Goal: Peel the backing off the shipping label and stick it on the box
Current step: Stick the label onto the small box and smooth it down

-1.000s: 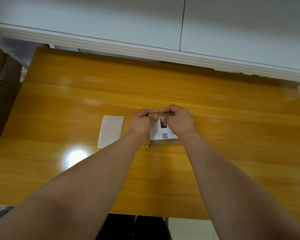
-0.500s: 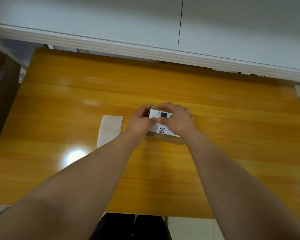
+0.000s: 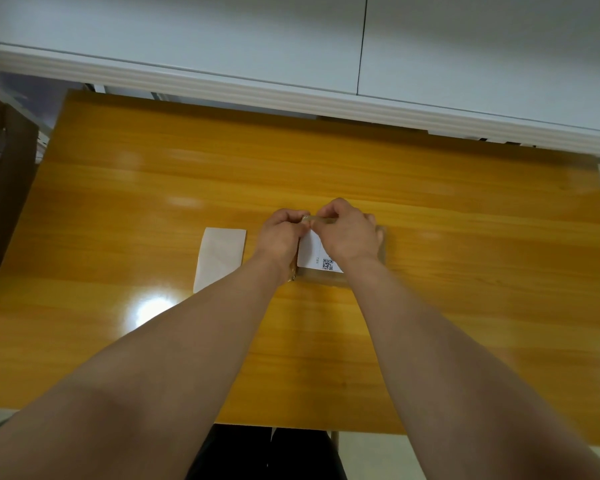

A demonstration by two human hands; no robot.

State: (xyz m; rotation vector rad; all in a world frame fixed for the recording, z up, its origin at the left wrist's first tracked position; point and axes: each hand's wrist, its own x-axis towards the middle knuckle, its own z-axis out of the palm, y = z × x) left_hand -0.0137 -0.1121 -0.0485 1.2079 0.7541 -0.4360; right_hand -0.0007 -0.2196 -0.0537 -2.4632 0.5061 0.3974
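- Two bare hands meet at the middle of a glossy yellow-wood tabletop (image 3: pixel 465 271), fingers curled at the far edge of a small brown box (image 3: pixel 321 279).
- Open room: wide bare wood beyond the knuckles up to the tabletop's far edge, which runs under a white ledge (image 3: pixel 291 95); more bare wood out past the right hand (image 3: pixel 349 237) to the right edge, and between the forearms back to the near edge.
- Left of the left hand (image 3: pixel 280 239), just beside its wrist, lies a white backing sheet (image 3: pixel 220 259), flat, rectangular, faintly creased, apart from the box.
- Box: cardboard, low and rectangular, mostly hidden under both hands; its near side wall and a strip of its far edge show.
- Shipping label (image 3: pixel 315 256): white paper with small print and a QR code, lying on the box top between the two hands, its right part covered by the right palm.
- Left hand: fingers folded, tips pinched at the box's far edge by the label's far left corner.
- Right hand: fingers bent, tips pressing along the same far edge, palm resting on the label.
- Tabletop gloss shows a bright lamp glare near the left forearm.
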